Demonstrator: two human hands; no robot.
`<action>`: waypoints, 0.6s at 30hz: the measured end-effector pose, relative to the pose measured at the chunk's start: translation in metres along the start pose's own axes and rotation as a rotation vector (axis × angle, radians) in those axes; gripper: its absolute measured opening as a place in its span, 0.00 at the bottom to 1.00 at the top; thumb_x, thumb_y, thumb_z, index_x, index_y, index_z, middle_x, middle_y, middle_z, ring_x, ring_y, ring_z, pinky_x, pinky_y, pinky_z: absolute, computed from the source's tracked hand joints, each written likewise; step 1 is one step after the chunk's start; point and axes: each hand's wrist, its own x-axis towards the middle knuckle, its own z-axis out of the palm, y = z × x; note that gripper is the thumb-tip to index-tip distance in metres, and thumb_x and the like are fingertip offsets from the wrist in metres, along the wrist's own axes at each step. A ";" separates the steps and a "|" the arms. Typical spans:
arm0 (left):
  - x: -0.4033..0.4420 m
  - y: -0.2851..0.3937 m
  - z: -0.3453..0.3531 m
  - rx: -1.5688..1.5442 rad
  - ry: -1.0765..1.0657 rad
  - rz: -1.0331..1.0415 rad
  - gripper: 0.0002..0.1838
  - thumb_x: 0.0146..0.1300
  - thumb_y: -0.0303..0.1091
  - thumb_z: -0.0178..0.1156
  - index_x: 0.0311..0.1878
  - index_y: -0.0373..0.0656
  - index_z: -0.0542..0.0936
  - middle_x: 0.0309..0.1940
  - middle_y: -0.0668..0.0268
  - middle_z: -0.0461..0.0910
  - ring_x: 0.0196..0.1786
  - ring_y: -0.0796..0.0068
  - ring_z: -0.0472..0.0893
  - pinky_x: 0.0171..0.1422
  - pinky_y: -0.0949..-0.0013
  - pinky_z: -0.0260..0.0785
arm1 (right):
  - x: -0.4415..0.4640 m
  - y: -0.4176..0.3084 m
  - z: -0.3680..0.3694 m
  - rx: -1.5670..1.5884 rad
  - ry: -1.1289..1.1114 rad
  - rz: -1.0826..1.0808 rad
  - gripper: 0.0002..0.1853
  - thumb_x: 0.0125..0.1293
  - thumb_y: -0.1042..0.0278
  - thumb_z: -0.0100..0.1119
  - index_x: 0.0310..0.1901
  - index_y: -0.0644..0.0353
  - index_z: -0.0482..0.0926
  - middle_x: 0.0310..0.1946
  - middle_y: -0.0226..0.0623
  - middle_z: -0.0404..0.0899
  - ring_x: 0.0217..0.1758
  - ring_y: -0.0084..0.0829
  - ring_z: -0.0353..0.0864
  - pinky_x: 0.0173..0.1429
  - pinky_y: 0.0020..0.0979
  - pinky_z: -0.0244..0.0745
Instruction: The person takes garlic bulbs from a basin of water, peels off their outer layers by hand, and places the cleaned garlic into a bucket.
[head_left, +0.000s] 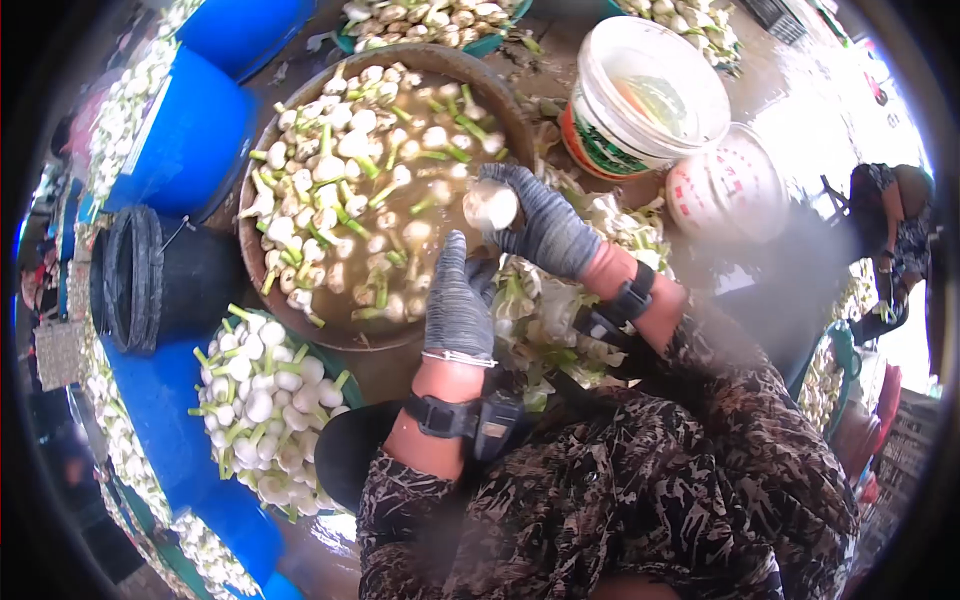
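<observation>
A white garlic bulb (490, 205) is gripped by the fingers of my right hand (545, 225), above the right side of a wide round tub (440, 60). My left hand (459, 310) is just below and left of that bulb, over the tub's near rim, its fingers stretched out and nothing visible in them. Both hands wear grey gloves. Brownish water fills the tub, and many garlic bulbs (345, 150) with short green stems float in it, mostly on the left.
Peeled garlic skins (560, 335) lie beside the tub. A heap of clean garlic (265, 395) sits at the near left. Around stand a black bucket (170, 280), a blue bin (190, 135), a white bucket (650, 95) and its lid (728, 185). Another person (885, 230) sits at far right.
</observation>
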 end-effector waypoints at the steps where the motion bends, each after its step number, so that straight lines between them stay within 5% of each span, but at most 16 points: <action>1: 0.000 -0.001 0.006 0.002 -0.086 -0.140 0.37 0.68 0.60 0.50 0.72 0.45 0.59 0.65 0.51 0.66 0.64 0.55 0.69 0.71 0.53 0.56 | -0.007 -0.024 -0.022 -0.129 -0.090 0.072 0.38 0.52 0.67 0.72 0.65 0.60 0.66 0.55 0.46 0.74 0.59 0.43 0.75 0.64 0.39 0.69; 4: -0.007 -0.014 0.030 -0.024 -0.371 -0.236 0.29 0.71 0.50 0.50 0.70 0.46 0.63 0.63 0.55 0.69 0.61 0.60 0.72 0.68 0.54 0.62 | -0.039 -0.031 -0.052 -0.220 -0.060 -0.126 0.40 0.51 0.66 0.71 0.66 0.61 0.64 0.59 0.49 0.72 0.63 0.49 0.71 0.68 0.44 0.64; 7: 0.000 -0.041 0.043 -0.157 -0.464 -0.269 0.27 0.66 0.42 0.60 0.65 0.41 0.68 0.57 0.61 0.74 0.58 0.66 0.75 0.63 0.62 0.68 | -0.065 -0.033 -0.078 -0.241 -0.026 -0.060 0.40 0.52 0.68 0.69 0.67 0.63 0.62 0.61 0.52 0.69 0.66 0.50 0.68 0.70 0.45 0.61; 10: -0.007 -0.052 0.061 -0.137 -0.503 -0.190 0.23 0.66 0.33 0.60 0.62 0.40 0.70 0.55 0.61 0.74 0.56 0.66 0.76 0.62 0.64 0.70 | -0.090 -0.037 -0.103 -0.270 0.038 -0.062 0.42 0.51 0.71 0.66 0.69 0.64 0.60 0.58 0.53 0.71 0.64 0.52 0.69 0.70 0.44 0.61; 12: -0.007 -0.057 0.068 -0.095 -0.499 -0.134 0.20 0.67 0.29 0.57 0.61 0.40 0.70 0.55 0.60 0.74 0.56 0.65 0.76 0.60 0.62 0.73 | -0.103 -0.039 -0.112 -0.223 0.145 -0.019 0.34 0.54 0.71 0.65 0.65 0.64 0.66 0.55 0.51 0.75 0.59 0.48 0.75 0.66 0.41 0.67; 15: -0.004 -0.062 0.077 0.071 -0.403 0.073 0.25 0.66 0.29 0.58 0.65 0.43 0.66 0.59 0.57 0.71 0.58 0.58 0.76 0.61 0.55 0.75 | -0.111 -0.027 -0.116 0.099 0.363 0.406 0.11 0.62 0.69 0.63 0.44 0.64 0.79 0.36 0.43 0.83 0.37 0.38 0.84 0.43 0.33 0.79; 18: -0.003 -0.066 0.079 0.180 -0.365 0.153 0.25 0.65 0.26 0.59 0.64 0.43 0.66 0.59 0.58 0.71 0.58 0.60 0.76 0.60 0.58 0.76 | -0.109 -0.029 -0.115 0.054 0.385 0.358 0.09 0.60 0.68 0.64 0.39 0.62 0.80 0.30 0.42 0.82 0.33 0.40 0.83 0.40 0.36 0.78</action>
